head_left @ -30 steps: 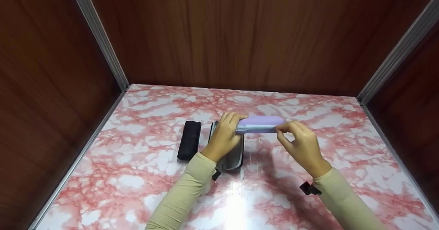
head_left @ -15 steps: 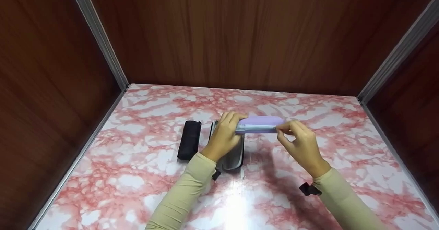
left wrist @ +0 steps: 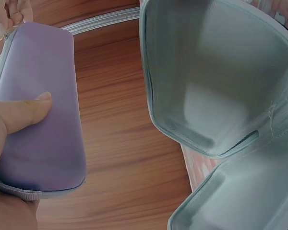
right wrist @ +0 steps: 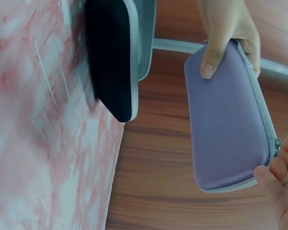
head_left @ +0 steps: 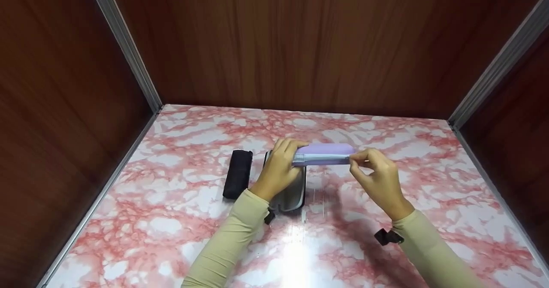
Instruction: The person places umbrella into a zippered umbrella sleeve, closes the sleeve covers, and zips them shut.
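Observation:
A lavender zip case (head_left: pixel 326 149) is held up above the table, its pale zipper side facing the head camera. My left hand (head_left: pixel 279 168) grips its left end, the thumb lying flat on the cover in the left wrist view. At the other end, my right hand (head_left: pixel 377 178) pinches the small metal zipper pull (right wrist: pixel 277 145) near the corner. Below my left hand, a black case (head_left: pixel 296 195) with grey lining lies spread open; the hand and forearm cover part of it. Both halves of its lining (left wrist: pixel 221 81) show bare in the left wrist view.
A slim black pouch (head_left: pixel 238 174) lies left of the opened case on the red-and-white marbled table (head_left: pixel 171 236). Dark wood panels (head_left: pixel 274 43) with metal corner strips enclose the back and sides.
My right hand has shifted slightly right along the zipper, to the lavender case's right end. The case has risen a little; my left hand keeps the same grip.

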The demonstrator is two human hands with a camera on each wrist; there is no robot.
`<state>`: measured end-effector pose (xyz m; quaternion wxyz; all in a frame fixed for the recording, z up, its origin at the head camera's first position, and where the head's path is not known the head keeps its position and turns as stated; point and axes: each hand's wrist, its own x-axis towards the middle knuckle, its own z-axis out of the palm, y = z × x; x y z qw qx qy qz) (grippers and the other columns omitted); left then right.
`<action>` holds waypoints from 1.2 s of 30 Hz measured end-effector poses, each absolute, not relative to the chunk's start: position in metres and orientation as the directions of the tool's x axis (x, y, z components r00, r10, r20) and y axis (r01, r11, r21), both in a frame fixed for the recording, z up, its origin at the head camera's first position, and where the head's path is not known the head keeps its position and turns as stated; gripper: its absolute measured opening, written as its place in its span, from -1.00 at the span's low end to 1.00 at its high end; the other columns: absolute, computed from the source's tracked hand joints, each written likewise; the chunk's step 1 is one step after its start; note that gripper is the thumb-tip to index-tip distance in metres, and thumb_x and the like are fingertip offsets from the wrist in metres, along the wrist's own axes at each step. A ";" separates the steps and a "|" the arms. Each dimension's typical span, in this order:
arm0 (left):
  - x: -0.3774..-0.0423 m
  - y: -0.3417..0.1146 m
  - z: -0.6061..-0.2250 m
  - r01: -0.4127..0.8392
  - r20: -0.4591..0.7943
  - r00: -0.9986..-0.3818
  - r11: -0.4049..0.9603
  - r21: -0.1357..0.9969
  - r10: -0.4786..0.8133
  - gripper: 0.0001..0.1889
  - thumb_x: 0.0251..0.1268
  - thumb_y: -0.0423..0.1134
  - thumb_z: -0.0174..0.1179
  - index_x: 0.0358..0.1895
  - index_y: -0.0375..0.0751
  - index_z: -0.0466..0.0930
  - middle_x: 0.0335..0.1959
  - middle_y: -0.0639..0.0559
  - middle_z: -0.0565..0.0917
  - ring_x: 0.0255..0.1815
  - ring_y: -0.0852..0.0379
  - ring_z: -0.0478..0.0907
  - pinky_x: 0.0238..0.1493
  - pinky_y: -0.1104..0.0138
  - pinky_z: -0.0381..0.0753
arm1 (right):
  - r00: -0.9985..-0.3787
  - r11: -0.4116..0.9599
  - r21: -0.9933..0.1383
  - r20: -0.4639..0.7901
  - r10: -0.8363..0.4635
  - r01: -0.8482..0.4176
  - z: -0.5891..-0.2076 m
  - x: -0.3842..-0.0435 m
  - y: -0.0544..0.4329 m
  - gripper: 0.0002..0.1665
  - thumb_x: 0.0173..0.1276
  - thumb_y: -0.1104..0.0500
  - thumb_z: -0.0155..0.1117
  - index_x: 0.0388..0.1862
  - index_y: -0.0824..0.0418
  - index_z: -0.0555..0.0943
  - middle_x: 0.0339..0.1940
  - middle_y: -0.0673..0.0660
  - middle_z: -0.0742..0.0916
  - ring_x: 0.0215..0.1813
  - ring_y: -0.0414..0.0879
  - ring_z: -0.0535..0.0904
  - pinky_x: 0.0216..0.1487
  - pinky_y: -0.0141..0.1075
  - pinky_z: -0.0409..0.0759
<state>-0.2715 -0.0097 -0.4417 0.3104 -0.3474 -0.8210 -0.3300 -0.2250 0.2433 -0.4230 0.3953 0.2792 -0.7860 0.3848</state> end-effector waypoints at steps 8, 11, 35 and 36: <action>-0.271 -0.011 -0.441 0.748 0.708 -0.593 0.587 0.309 0.383 -0.47 0.01 -0.46 0.41 0.14 -0.18 0.59 0.01 -0.02 0.63 0.08 0.01 0.49 0.18 0.21 0.45 | -0.540 0.523 -0.416 0.836 -0.103 -0.744 -0.406 -0.212 0.231 -0.72 -0.03 0.72 0.27 -0.38 0.46 0.63 -0.39 0.25 0.71 -0.32 -0.03 0.68 -0.21 -0.48 0.65; -0.271 -0.010 -0.440 0.729 0.702 -0.596 0.629 0.270 0.390 -0.46 0.02 -0.42 0.43 0.16 -0.15 0.58 0.02 -0.01 0.62 0.08 0.01 0.49 0.17 0.20 0.46 | -0.546 0.499 -0.438 0.833 -0.088 -0.748 -0.398 -0.207 0.227 -0.74 -0.01 0.72 0.26 -0.39 0.48 0.62 -0.40 0.28 0.70 -0.32 -0.08 0.67 -0.21 -0.48 0.65; -0.271 -0.010 -0.437 0.742 0.741 -0.580 0.596 0.308 0.339 -0.46 0.01 -0.50 0.37 0.15 -0.16 0.56 0.00 -0.05 0.59 0.08 -0.05 0.47 0.14 0.15 0.45 | -0.484 0.403 -0.433 0.875 -0.028 -0.806 -0.402 -0.207 0.224 -0.77 0.01 0.74 0.15 -0.39 0.54 0.56 -0.39 0.32 0.65 -0.26 -0.09 0.64 -0.14 -0.43 0.66; -0.271 -0.010 -0.437 0.742 0.741 -0.580 0.594 0.310 0.338 -0.46 0.01 -0.49 0.37 0.15 -0.16 0.56 -0.01 -0.05 0.59 0.08 -0.05 0.47 0.14 0.15 0.45 | -0.485 0.397 -0.436 0.874 -0.025 -0.808 -0.402 -0.207 0.224 -0.77 0.01 0.73 0.14 -0.39 0.54 0.56 -0.39 0.32 0.65 -0.26 -0.09 0.64 -0.14 -0.42 0.66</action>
